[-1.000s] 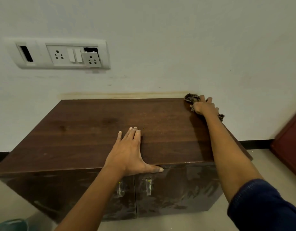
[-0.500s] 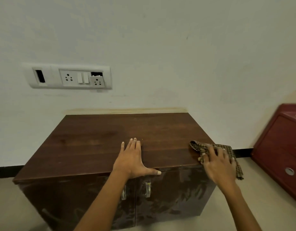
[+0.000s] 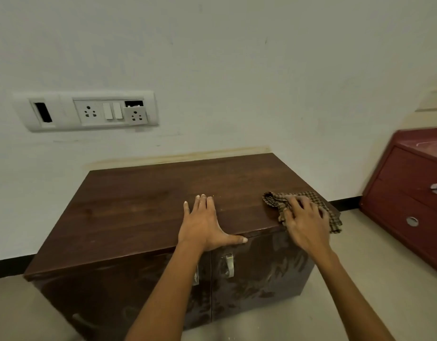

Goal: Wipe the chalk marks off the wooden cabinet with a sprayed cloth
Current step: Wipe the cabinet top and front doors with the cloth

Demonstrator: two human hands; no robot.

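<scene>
Now the right hand (image 3: pixel 306 223) has slid the cloth (image 3: pixel 272 200) to the cabinet (image 3: pixel 138 205) corner, fingers (image 3: pixel 296 205) flat. Hanging over, it could fall.

Dim even indoor light, soft shadows, wide-angle bending at edges

Room in a home, plain white wall, switch-and-socket panel (image 3: pixel 85 111), low wooden cabinet (image 3: pixel 148 207), red drawer unit (image 3: pixel 409 193)

Cloth (image 3: pixel 311 200) lies on cabinet (image 3: pixel 143 212), right of left hand (image 3: pixel 203 227).
</scene>
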